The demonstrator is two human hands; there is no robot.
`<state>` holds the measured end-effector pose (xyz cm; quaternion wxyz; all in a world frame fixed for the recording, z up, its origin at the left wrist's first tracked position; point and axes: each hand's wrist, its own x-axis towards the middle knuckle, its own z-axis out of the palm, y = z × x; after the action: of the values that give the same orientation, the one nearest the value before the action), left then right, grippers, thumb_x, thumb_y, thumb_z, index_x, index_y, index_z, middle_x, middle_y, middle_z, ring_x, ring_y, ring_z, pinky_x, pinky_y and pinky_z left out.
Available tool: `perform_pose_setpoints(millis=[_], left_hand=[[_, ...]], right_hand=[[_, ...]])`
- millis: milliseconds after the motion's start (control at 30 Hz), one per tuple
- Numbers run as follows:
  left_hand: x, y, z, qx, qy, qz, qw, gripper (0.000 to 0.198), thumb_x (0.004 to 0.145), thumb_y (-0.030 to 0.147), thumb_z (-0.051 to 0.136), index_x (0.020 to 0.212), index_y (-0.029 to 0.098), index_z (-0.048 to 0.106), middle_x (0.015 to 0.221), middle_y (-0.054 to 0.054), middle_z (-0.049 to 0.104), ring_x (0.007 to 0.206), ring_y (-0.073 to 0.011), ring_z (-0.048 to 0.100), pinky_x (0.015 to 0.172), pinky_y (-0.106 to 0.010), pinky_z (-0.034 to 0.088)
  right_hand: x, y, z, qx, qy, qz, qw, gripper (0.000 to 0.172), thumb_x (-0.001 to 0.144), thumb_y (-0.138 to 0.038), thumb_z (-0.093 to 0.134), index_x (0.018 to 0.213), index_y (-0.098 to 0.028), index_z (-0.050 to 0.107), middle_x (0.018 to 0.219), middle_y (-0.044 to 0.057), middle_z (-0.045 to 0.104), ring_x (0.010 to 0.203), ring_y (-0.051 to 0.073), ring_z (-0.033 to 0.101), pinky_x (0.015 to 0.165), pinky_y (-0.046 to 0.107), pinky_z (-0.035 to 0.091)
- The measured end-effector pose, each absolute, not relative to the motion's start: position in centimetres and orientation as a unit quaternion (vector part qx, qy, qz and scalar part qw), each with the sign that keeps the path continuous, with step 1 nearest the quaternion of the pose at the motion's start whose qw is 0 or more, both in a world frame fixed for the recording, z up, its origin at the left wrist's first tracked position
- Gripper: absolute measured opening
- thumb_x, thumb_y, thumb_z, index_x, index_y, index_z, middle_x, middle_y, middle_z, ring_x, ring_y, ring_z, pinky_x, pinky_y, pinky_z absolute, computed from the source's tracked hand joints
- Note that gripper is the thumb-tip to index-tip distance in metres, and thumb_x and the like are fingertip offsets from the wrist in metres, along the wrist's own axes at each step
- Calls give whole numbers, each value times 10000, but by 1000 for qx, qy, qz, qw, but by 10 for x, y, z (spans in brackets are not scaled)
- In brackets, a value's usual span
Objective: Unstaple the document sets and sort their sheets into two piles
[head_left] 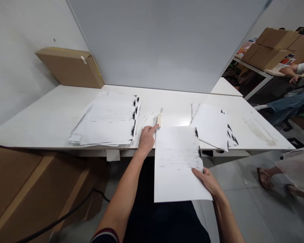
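My right hand (pixel 207 180) grips the lower right edge of a printed sheet (pixel 178 162), thumb on top. The sheet has black smudges down its right edge and hangs partly over the table's front. Beside its top left corner lies a small cream block (pixel 159 120), whose kind I cannot make out. The stretched index finger of my left hand (pixel 147 140) touches the near end of this block, while the other fingers are loosely bent on the tabletop. Left of that hand is a large pile of printed sheets (pixel 106 118). A smaller pile of sheets (pixel 211 125) lies to the right.
A white table (pixel 48 118) meets a grey upright panel (pixel 152 44) at the back. One cardboard box (pixel 68 67) leans at the back left, and more cardboard (pixel 40 182) stands below left with a black cable (pixel 66 211). Other people (pixel 296 98) are at the right.
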<state>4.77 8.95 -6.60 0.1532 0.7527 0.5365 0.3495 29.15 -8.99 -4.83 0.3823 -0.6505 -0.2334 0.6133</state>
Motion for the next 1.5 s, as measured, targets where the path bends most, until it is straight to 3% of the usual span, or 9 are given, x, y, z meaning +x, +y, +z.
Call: perform_pose_setpoints(millis=[167, 333, 500, 633, 900, 1033, 1167, 1333, 1500], left_hand=[[48, 89, -67, 761, 548, 326, 123, 567, 766, -23, 328, 1205, 244, 568, 1030, -89, 494, 961, -216, 468, 881, -336, 422], [47, 89, -70, 779, 532, 320, 82, 595, 778, -9, 328, 1303, 233, 469, 1010, -94, 526, 938, -222, 477, 883, -353, 419], [46, 89, -72, 782, 520, 340, 57, 575, 811, 20, 311, 1359, 182, 377, 1004, -111, 565, 952, -232, 493, 877, -364, 417], [46, 87, -73, 776, 508, 372, 44, 531, 826, 44, 320, 1336, 166, 397, 995, -108, 590, 930, -233, 510, 867, -371, 428], [47, 80, -75, 784, 460, 417, 20, 348, 845, 102, 395, 1143, 161, 567, 951, -96, 625, 923, -204, 555, 851, -334, 465], [46, 64, -72, 785, 417, 456, 34, 294, 861, 140, 426, 1113, 175, 574, 929, -80, 644, 890, -171, 589, 812, -297, 486], [35, 32, -66, 775, 380, 504, 18, 291, 819, 119, 515, 1095, 189, 574, 884, -56, 667, 805, -145, 605, 745, -268, 491], [-14, 17, -47, 656, 486, 563, -125, 247, 776, 117, 577, 1012, 183, 604, 863, -60, 664, 812, -167, 592, 814, -333, 455], [-54, 30, -39, 675, 604, 412, -94, 293, 763, 196, 578, 1054, 200, 615, 1068, -100, 598, 1066, -250, 508, 952, -423, 367]], right_hand=[[289, -89, -47, -654, -234, 608, 385, 304, 685, -364, 721, 905, -170, 642, 826, 80, 730, 619, 214, 670, 548, 292, 546], [302, -89, -45, -659, -251, 576, 414, 302, 675, -347, 727, 901, -160, 656, 786, 71, 731, 648, 221, 679, 568, 293, 553], [349, -67, -30, -716, -237, 455, 473, 264, 660, -291, 728, 864, -138, 658, 782, 81, 731, 635, 211, 678, 524, 265, 544], [394, -28, -14, -754, -242, 332, 513, 226, 684, -242, 689, 877, -128, 658, 908, 94, 722, 735, 189, 678, 577, 222, 538], [435, 35, -1, -822, -288, 222, 438, 342, 700, -270, 656, 965, -54, 649, 888, 150, 691, 742, 209, 642, 606, 275, 509], [445, 39, -4, -849, -294, 157, 409, 563, 690, -346, 658, 1155, -42, 562, 969, 172, 653, 893, 265, 600, 778, 377, 478], [445, 24, -8, -866, -309, 35, 392, 713, 723, -316, 612, 1335, -36, 376, 1223, 236, 506, 1044, 304, 534, 947, 454, 366], [418, -6, -23, -819, -371, -75, 431, 572, 750, -339, 549, 1252, -73, 484, 1203, 213, 522, 838, 243, 625, 798, 412, 476], [362, -31, -48, -775, -399, -13, 490, 477, 758, -398, 544, 1153, -133, 564, 1080, 145, 615, 785, 211, 630, 735, 367, 493]])
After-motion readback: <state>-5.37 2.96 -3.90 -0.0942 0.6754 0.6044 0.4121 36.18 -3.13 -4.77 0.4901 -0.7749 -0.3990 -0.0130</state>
